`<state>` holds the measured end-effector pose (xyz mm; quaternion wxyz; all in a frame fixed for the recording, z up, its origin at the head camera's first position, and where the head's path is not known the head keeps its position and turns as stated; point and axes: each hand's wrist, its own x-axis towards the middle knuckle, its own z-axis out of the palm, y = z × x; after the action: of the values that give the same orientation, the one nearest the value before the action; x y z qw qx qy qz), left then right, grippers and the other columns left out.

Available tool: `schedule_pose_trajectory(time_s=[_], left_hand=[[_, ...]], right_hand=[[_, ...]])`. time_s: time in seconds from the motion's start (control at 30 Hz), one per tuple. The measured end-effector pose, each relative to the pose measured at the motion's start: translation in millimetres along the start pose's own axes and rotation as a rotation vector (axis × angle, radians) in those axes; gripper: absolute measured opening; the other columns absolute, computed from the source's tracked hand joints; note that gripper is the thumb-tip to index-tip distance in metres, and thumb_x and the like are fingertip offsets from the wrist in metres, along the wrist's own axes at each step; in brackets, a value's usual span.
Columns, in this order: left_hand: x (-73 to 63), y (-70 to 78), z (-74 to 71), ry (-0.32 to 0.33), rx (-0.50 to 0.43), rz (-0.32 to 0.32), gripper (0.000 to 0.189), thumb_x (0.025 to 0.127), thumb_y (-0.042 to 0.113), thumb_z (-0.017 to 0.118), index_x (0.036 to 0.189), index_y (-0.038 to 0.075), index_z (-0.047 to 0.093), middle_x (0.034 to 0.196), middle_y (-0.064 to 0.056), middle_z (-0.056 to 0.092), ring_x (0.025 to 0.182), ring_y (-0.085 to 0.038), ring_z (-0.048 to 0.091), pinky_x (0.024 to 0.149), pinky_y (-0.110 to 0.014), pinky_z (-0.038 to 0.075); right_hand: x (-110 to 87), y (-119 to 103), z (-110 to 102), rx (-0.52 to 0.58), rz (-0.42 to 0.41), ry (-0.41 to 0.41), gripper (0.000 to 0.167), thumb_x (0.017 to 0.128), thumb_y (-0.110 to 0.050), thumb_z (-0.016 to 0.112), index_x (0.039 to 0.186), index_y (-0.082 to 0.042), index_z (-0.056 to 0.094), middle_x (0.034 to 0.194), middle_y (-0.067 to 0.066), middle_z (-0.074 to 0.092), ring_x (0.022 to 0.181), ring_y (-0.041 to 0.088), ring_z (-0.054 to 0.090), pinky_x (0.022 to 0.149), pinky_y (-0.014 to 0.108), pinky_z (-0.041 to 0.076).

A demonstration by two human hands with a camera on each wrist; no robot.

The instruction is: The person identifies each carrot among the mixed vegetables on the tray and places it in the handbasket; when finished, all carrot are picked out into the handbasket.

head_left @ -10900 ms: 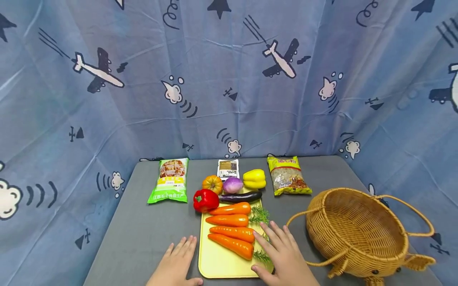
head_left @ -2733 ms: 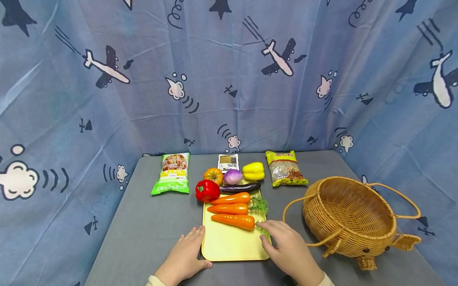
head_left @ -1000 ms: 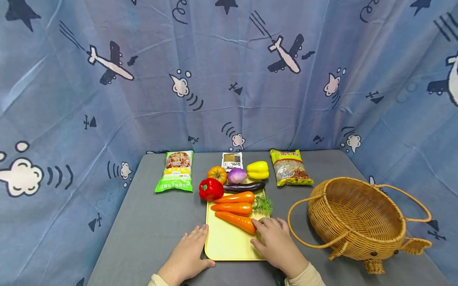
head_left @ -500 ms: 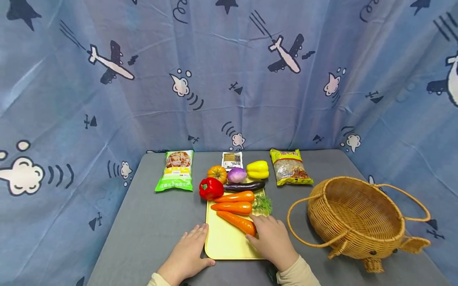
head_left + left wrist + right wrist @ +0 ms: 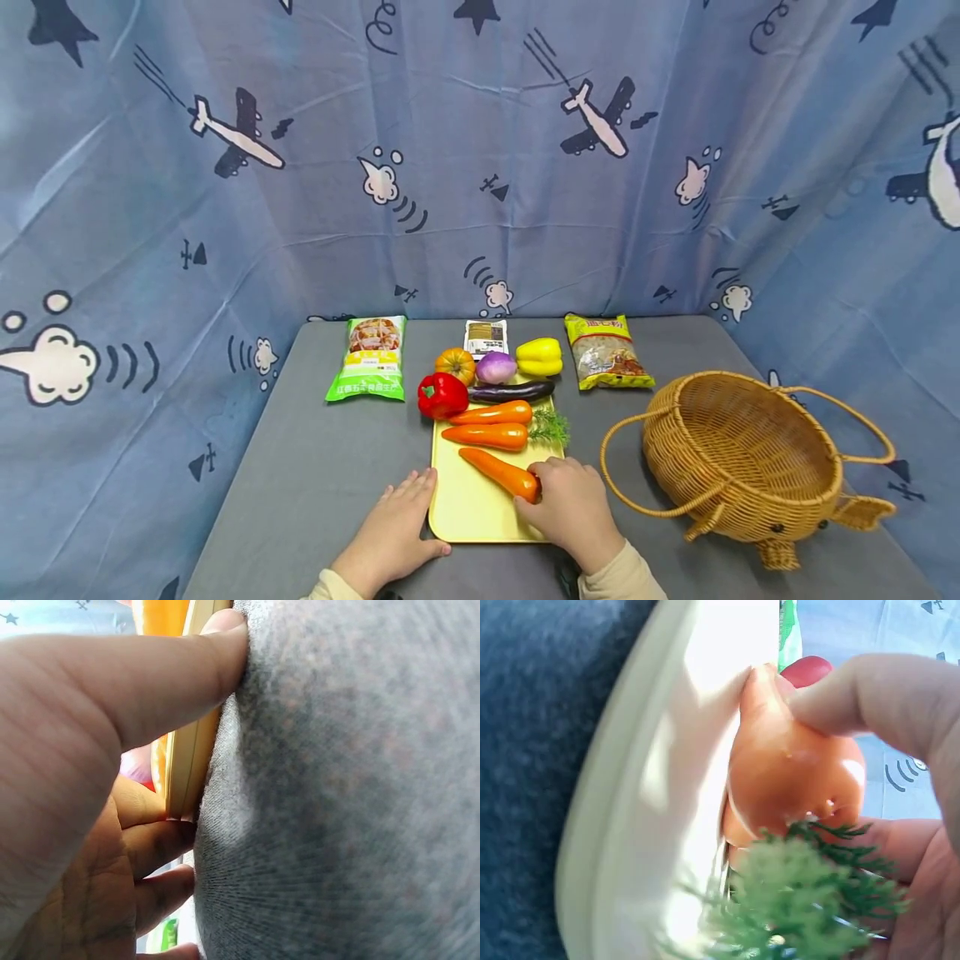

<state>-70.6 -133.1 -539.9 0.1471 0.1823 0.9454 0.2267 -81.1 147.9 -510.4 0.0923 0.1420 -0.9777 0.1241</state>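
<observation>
My right hand (image 5: 572, 504) pinches the leafy end of the nearest orange carrot (image 5: 498, 473), which lies slanted over the yellow tray (image 5: 472, 518). In the right wrist view, thumb and fingers hold the carrot's thick end (image 5: 799, 776), its green leaves (image 5: 795, 900) hanging below. My left hand (image 5: 393, 531) rests on the table at the tray's left edge, fingers extended; the left wrist view shows them against the tray rim (image 5: 184, 780). Two more carrots, a middle one (image 5: 487, 437) and a far one (image 5: 495, 413), lie beyond, with a dark eggplant (image 5: 513, 392) behind them.
A red pepper (image 5: 441, 397), small pumpkin (image 5: 455, 366), purple onion (image 5: 496, 367) and yellow pepper (image 5: 540, 357) cluster at the tray's far end. Behind are a green bag (image 5: 369, 360), white packet (image 5: 486, 338) and yellow bag (image 5: 609, 353). A wicker basket (image 5: 678, 471) stands right.
The tray held one more carrot in the oldest frame. Since then my right hand has taken hold of the nearest carrot, which has turned and shifted slightly right and nearer. The left hand stays put.
</observation>
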Motion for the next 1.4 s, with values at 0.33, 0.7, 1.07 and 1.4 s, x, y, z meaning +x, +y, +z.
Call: schedule_pose_trajectory(time_s=[0.33, 0.7, 1.07, 1.4], left_hand=[[-0.1, -3.5, 2.2, 0.006, -0.004, 0.010, 0.108, 0.085, 0.053, 0.088, 0.162, -0.004, 0.040, 0.166, -0.019, 0.041, 0.153, -0.042, 0.037, 0.119, -0.068, 0.031], [1.6, -4.8, 2.9, 0.004, -0.005, 0.008, 0.107, 0.085, 0.051, 0.088, 0.162, -0.004, 0.039, 0.166, -0.019, 0.041, 0.153, -0.043, 0.036, 0.119, -0.068, 0.032], [1.1, -3.1, 4.0, -0.006, -0.020, -0.010, 0.106, 0.085, 0.049, 0.089, 0.162, -0.003, 0.040, 0.166, -0.019, 0.041, 0.154, -0.043, 0.036, 0.120, -0.069, 0.030], [1.5, -3.0, 5.3, -0.005, -0.011, -0.006, 0.106, 0.085, 0.050, 0.089, 0.163, -0.003, 0.039, 0.166, -0.018, 0.041, 0.154, -0.042, 0.036, 0.120, -0.068, 0.031]], right_hand=[[-7.9, -2, -14, 0.029, -0.002, 0.069, 0.027, 0.075, -0.037, 0.088, 0.092, -0.017, 0.080, 0.072, -0.012, 0.058, 0.064, 0.010, 0.049, 0.057, 0.033, 0.041], [-14.7, -1, -30, 0.006, -0.005, 0.144, 0.033, 0.075, -0.039, 0.085, 0.098, -0.017, 0.082, 0.077, -0.013, 0.059, 0.065, 0.008, 0.046, 0.058, 0.031, 0.040], [-21.8, 6, -47, 0.007, 0.018, 0.214, 0.039, 0.074, -0.040, 0.086, 0.102, -0.013, 0.083, 0.087, -0.004, 0.071, 0.069, 0.013, 0.055, 0.061, 0.035, 0.047], [-28.5, 16, -55, 0.014, 0.046, 0.257, 0.038, 0.075, -0.039, 0.088, 0.104, -0.014, 0.082, 0.089, -0.003, 0.073, 0.073, 0.016, 0.060, 0.062, 0.036, 0.052]])
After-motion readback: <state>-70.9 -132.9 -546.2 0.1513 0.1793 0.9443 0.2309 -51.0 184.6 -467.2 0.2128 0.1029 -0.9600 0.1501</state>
